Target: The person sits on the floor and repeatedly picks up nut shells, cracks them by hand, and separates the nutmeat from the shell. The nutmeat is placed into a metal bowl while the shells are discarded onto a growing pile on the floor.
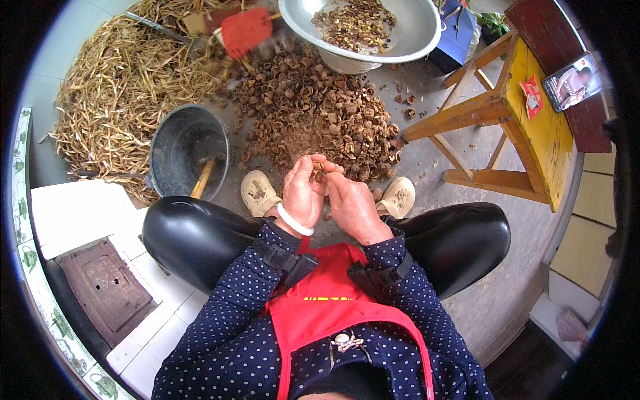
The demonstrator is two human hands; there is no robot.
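Observation:
Above the floor between my knees, my left hand [305,195] pinches a piece of walnut [317,173] between thumb and fingers. Close against it, my right hand [356,202] is closed around a thin pick [324,175], whose tip meets the walnut; most of the pick is hidden by the fingers. Just beyond both hands spreads a heap of walnuts and broken shells [320,110] on the concrete floor. At the top, a wide metal basin [300,30] holds shelled walnut kernels [355,25].
A dark bucket [167,145] with a wooden-handled tool [202,179] stands by my left knee. Dry husks [110,105] lie behind it, near a red dustpan-like object [246,32]. To the right is a yellow wooden stool [537,130] bearing a phone [572,82] and red packet [531,97].

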